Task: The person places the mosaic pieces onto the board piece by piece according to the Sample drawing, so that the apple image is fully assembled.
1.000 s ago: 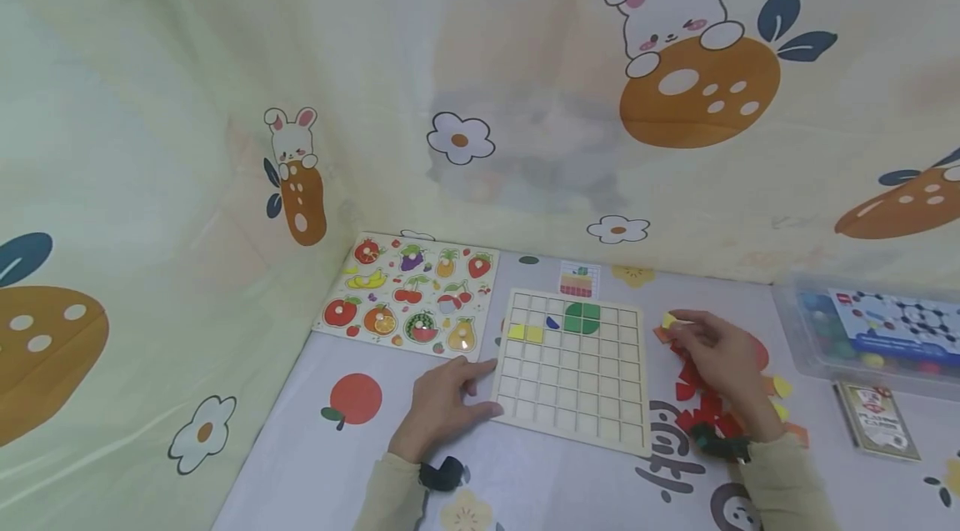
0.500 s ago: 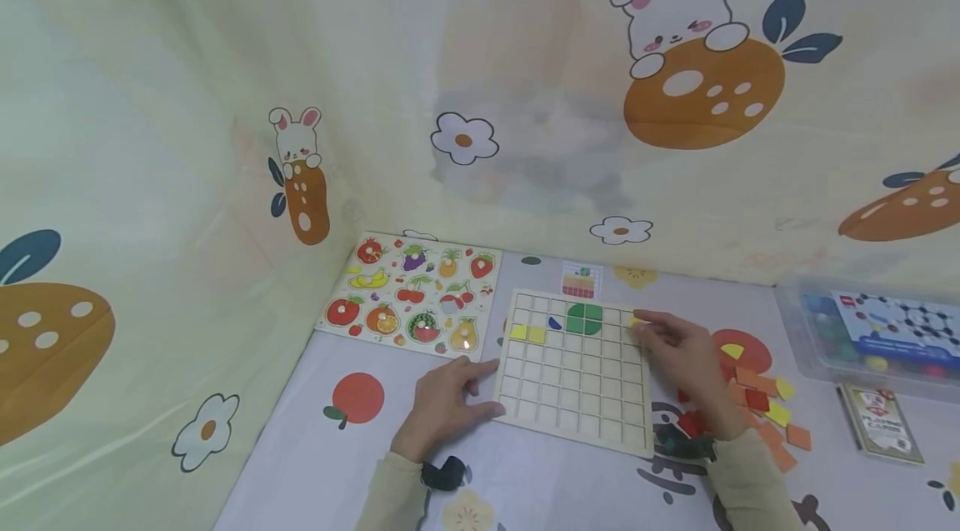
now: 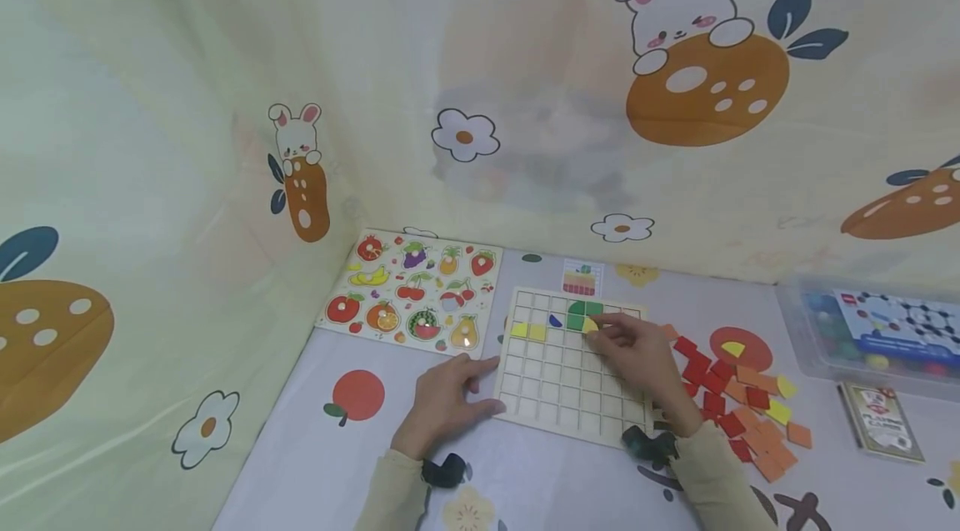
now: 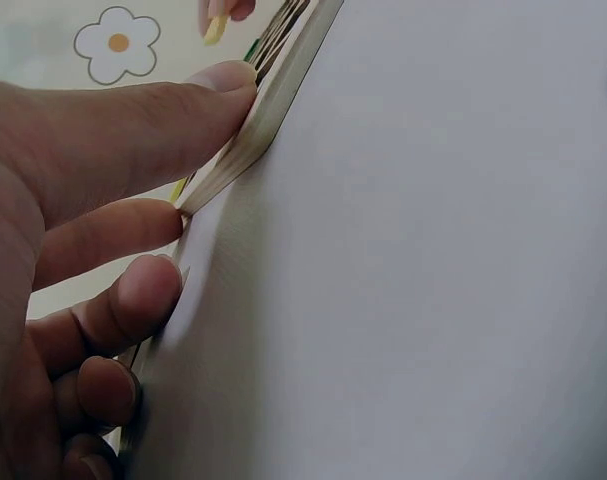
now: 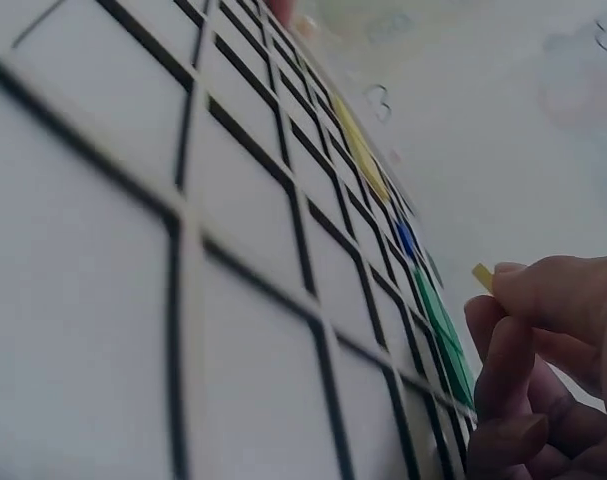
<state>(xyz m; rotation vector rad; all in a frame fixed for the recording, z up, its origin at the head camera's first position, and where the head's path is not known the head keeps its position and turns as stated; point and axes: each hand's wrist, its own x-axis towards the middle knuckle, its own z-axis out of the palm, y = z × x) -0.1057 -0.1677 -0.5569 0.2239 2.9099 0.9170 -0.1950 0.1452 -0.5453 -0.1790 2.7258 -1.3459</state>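
A pale grid board (image 3: 562,385) lies on the table. My left hand (image 3: 446,402) rests at its left edge, thumb and index finger extended and touching it; in the left wrist view the thumb (image 4: 143,140) lies on the board's rim. Above the board's upper part, my right hand (image 3: 637,352) pinches a small yellow tile (image 5: 482,276) between thumb and fingertips, clear of the grid in the right wrist view. Green tiles (image 3: 576,308) sit just beside it, partly covered by the fingers. Farther left in the grid are a blue piece (image 3: 555,320) and two yellow tiles (image 3: 537,333).
Red and orange tiles (image 3: 761,435) lie loose right of the board with a few yellow ones. A picture card (image 3: 582,278) is behind the board, and a fruit puzzle (image 3: 405,293) at its left. Far right stand a plastic box (image 3: 892,335) and a small card box (image 3: 881,423).
My right hand has moved left from the loose tiles, over the board's right edge, to the green tiles, carrying the yellow tile. My left hand has stayed at the board's edge.
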